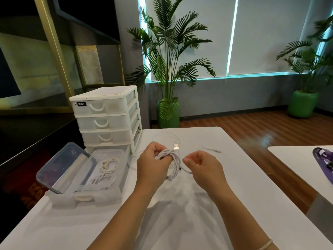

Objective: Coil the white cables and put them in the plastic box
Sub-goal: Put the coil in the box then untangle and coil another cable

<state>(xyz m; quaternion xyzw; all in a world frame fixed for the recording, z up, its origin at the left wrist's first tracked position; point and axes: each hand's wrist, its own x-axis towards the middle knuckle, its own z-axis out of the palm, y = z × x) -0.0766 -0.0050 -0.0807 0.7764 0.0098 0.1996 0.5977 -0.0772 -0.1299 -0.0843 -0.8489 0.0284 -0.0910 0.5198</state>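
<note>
The left hand [153, 162] grips a coiled white cable [173, 159], loops wound round its fingers above the desk [234, 195]. At its 3 o'clock, the right hand [201, 166] pinches the trailing strand. The cable looks light, limp and springy, so the coil is best pinched across all loops. At 9 o'clock, the plastic box [108, 193] holds two coils.

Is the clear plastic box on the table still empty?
No, the clear plastic box already holds two coiled white cables.
</note>
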